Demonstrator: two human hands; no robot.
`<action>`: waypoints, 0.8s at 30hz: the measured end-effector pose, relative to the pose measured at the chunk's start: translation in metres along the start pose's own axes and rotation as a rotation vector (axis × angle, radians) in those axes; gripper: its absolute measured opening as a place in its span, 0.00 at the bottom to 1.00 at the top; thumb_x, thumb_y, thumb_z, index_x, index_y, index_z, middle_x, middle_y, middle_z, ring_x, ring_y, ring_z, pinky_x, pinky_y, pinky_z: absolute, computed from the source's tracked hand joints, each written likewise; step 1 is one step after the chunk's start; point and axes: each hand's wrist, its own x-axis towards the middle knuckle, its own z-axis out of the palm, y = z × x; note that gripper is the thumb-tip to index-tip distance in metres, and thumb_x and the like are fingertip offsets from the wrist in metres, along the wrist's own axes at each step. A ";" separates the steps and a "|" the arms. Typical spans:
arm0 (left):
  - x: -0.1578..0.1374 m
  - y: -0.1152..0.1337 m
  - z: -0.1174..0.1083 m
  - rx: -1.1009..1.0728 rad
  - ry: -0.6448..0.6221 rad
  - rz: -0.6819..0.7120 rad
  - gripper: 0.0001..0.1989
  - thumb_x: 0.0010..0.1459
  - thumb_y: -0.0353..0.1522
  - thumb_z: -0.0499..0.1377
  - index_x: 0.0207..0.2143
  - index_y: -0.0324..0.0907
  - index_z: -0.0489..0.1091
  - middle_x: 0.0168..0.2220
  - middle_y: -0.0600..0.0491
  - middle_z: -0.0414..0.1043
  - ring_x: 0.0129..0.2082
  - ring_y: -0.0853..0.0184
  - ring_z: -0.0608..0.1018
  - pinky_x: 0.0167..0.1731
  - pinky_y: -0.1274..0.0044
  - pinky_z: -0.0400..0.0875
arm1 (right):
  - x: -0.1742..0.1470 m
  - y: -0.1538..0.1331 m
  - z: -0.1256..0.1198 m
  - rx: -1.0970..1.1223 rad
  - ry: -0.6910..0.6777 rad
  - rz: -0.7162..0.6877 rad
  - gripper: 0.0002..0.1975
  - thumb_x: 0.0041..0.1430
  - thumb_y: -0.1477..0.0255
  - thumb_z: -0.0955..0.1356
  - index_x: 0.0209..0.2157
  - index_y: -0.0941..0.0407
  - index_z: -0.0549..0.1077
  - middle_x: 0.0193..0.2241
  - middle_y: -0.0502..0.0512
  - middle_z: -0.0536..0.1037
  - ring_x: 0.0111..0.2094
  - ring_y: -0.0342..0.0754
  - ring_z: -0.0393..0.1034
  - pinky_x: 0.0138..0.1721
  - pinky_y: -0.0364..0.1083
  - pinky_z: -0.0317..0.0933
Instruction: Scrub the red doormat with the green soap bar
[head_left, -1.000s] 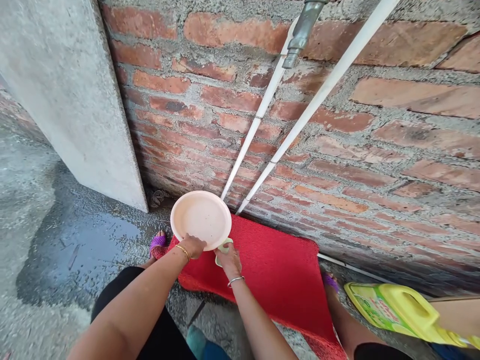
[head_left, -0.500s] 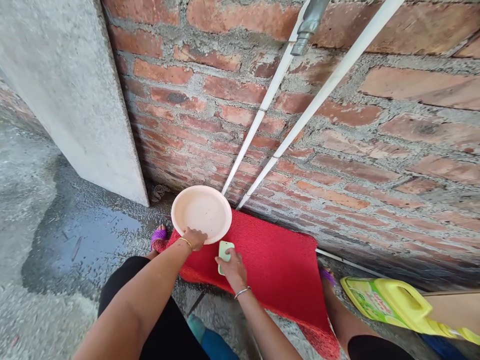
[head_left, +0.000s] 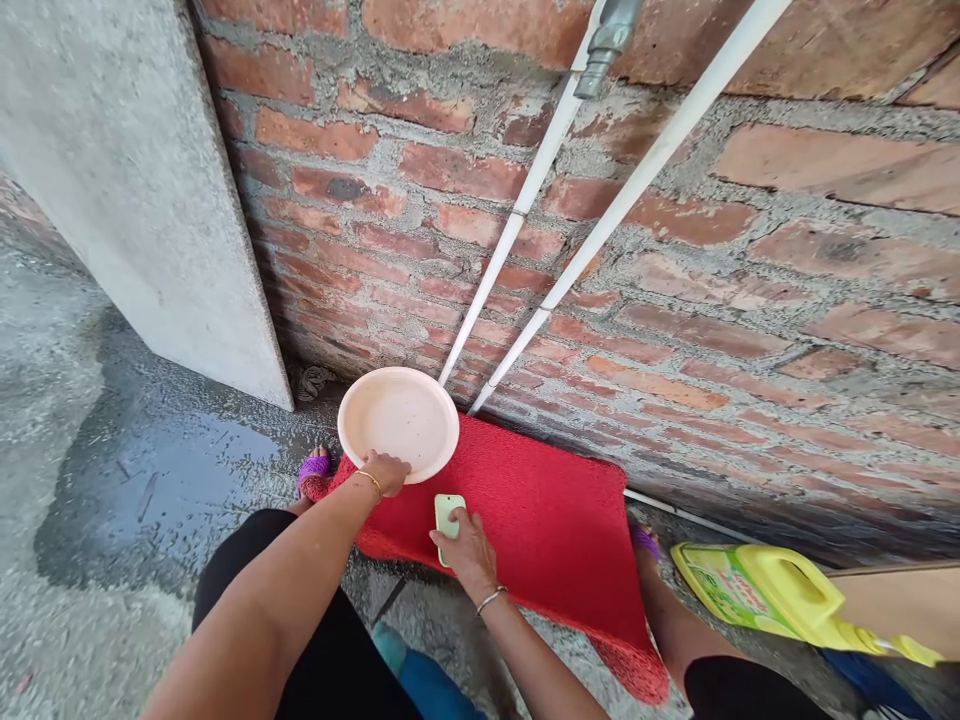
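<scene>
A pale pink plastic basin [head_left: 401,415] is held by its near rim in my left hand [head_left: 385,472], with my fingers over the edge. The basin overlaps the left end of a red, rough-textured mat [head_left: 540,520] that lies draped in front of me. My right hand [head_left: 469,548] is closed around a flat, pale green scrub brush [head_left: 448,515] with rounded corners and a small hole at its far end. The brush is over the mat, just right of the basin; its underside is hidden. Only small dark specks show inside the basin.
A brick wall [head_left: 450,230] with two white pipes [head_left: 517,215] and a metal tap [head_left: 606,50] rises ahead. At left, a concrete slab [head_left: 150,180] stands by wet floor [head_left: 172,450]. A yellow detergent jug [head_left: 765,590] lies at right, beyond my foot in a purple slipper [head_left: 645,542].
My right hand has drawn the scrub brush slightly back toward me over the mat. My left hand keeps hold of the basin. The whole view has shifted a little.
</scene>
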 end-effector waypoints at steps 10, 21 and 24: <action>-0.006 0.002 -0.006 -0.040 -0.007 -0.001 0.26 0.57 0.27 0.51 0.58 0.48 0.63 0.59 0.43 0.67 0.57 0.52 0.71 0.55 0.53 0.64 | -0.019 -0.038 0.026 -0.028 -0.081 -0.226 0.18 0.51 0.66 0.71 0.45 0.51 0.71 0.45 0.56 0.71 0.43 0.51 0.71 0.38 0.45 0.61; -0.001 0.004 -0.009 -0.031 -0.042 -0.001 0.28 0.53 0.26 0.54 0.58 0.45 0.63 0.58 0.41 0.67 0.56 0.52 0.72 0.54 0.56 0.66 | -0.019 0.030 0.003 -0.049 -0.026 -0.059 0.14 0.55 0.64 0.70 0.43 0.50 0.70 0.42 0.52 0.70 0.39 0.47 0.71 0.35 0.42 0.58; -0.002 0.006 -0.010 -0.034 -0.037 -0.003 0.27 0.53 0.26 0.55 0.58 0.44 0.64 0.58 0.40 0.66 0.57 0.52 0.71 0.55 0.57 0.66 | -0.021 0.009 0.011 -0.019 -0.031 -0.113 0.15 0.53 0.64 0.71 0.43 0.50 0.71 0.42 0.52 0.71 0.39 0.47 0.71 0.36 0.42 0.58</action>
